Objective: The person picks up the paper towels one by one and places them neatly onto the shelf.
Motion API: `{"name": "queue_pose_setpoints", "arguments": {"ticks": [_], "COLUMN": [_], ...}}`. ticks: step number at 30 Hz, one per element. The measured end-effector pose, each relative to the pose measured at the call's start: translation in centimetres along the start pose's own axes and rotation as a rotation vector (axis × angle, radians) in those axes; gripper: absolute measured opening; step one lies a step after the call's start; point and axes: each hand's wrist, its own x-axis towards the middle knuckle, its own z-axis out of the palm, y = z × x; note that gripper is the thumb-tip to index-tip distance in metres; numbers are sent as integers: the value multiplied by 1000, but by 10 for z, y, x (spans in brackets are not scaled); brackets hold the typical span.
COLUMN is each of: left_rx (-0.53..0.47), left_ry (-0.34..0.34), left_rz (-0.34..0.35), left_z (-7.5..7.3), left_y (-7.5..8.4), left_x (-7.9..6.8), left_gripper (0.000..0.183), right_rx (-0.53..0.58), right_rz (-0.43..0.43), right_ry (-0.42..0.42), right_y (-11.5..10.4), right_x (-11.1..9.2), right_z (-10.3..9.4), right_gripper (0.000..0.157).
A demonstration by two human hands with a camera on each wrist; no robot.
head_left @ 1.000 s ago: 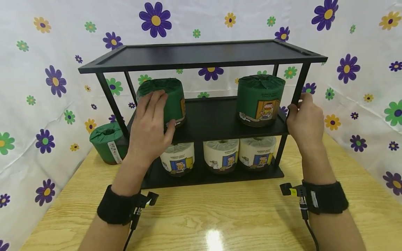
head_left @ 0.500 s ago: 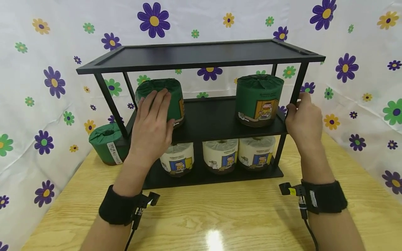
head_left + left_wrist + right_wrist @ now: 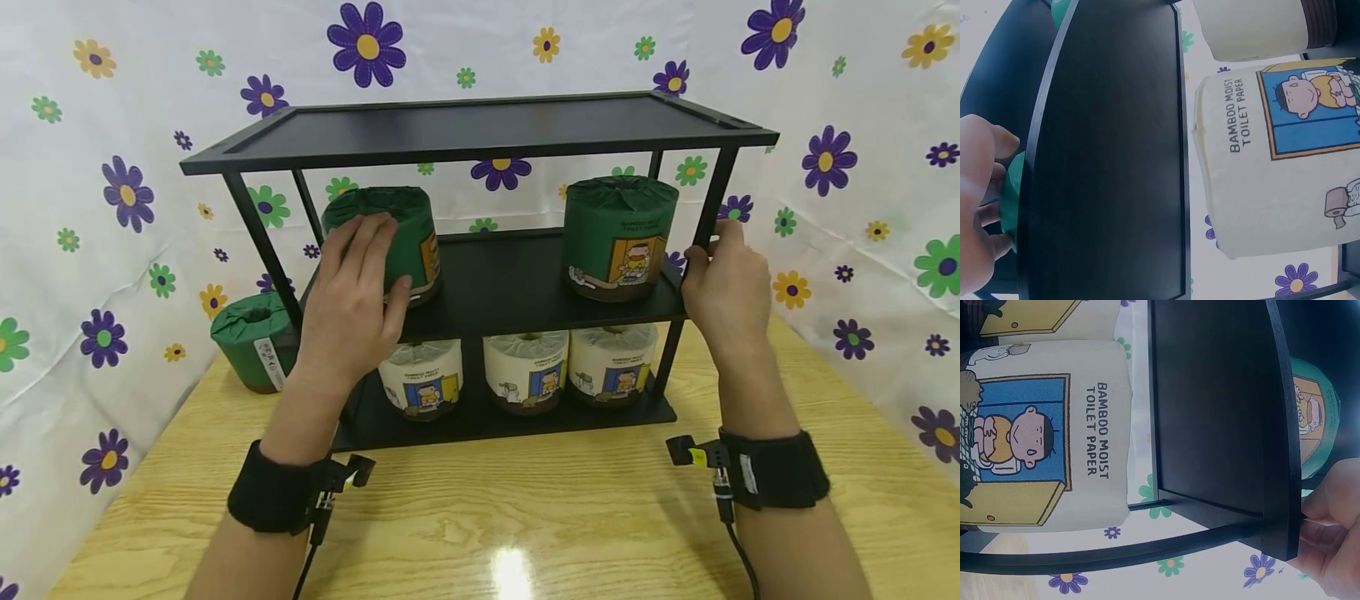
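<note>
My left hand point(image 3: 351, 292) lies over the front of a green-wrapped toilet paper roll point(image 3: 411, 225) on the left of the middle shelf point(image 3: 498, 283). Its fingers and thumb spread round the roll's curved side, and they hide much of the wrapper. In the left wrist view, bent fingers touch the green roll point(image 3: 1011, 194) behind the shelf edge. My right hand point(image 3: 729, 287) grips the front right post of the black rack point(image 3: 480, 133) at middle-shelf height. Beside it, another green roll point(image 3: 622, 237) stands upright, its cartoon label facing forward.
Three white rolls, including a left one point(image 3: 423, 379), a middle one point(image 3: 527, 373) and a right one point(image 3: 613, 367), stand on the bottom shelf. A further green roll point(image 3: 255, 342) is on the wooden table point(image 3: 450, 508), left of the rack. A flowered cloth point(image 3: 465, 50) hangs behind.
My left hand flattened against the green roll, then drew slightly back left with fingers more bent. The roll has turned a little, showing more of its orange label. The right hand stays put.
</note>
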Motion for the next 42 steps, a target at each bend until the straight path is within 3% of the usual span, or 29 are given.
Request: {"name": "queue_pose_setpoints", "arguments": {"ticks": [6, 11, 14, 22, 29, 34, 38, 42], "left_rx": [4, 82, 125, 129, -6, -78, -24, 97], "left_ry": [-11, -140, -173, -88, 38, 68, 73, -20], "left_rz": [-31, -66, -76, -48, -43, -78, -93, -102], "left_z": [-3, -1, 1, 2, 2, -4, -5, -5], "left_y": [2, 15, 20, 18, 5, -1, 3, 15], "left_x": [-2, -2, -2, -1, 0, 1, 0, 0], "left_gripper": [57, 73, 76, 72, 59, 49, 50, 64], "right_rx": [-7, -8, -4, -5, -1, 2, 0, -2], "right_rz": [-6, 6, 2, -7, -9, -5, -1, 5], "right_ry": [8, 3, 4, 10, 13, 6, -1, 1], "right_y": [-1, -1, -1, -1, -1, -2, -2, -2], "right_x": [0, 0, -1, 0, -1, -2, -2, -1], "right_z": [1, 0, 0, 0, -1, -1, -1, -1], "right_gripper": [42, 42, 42, 42, 42, 42, 42, 42]}}
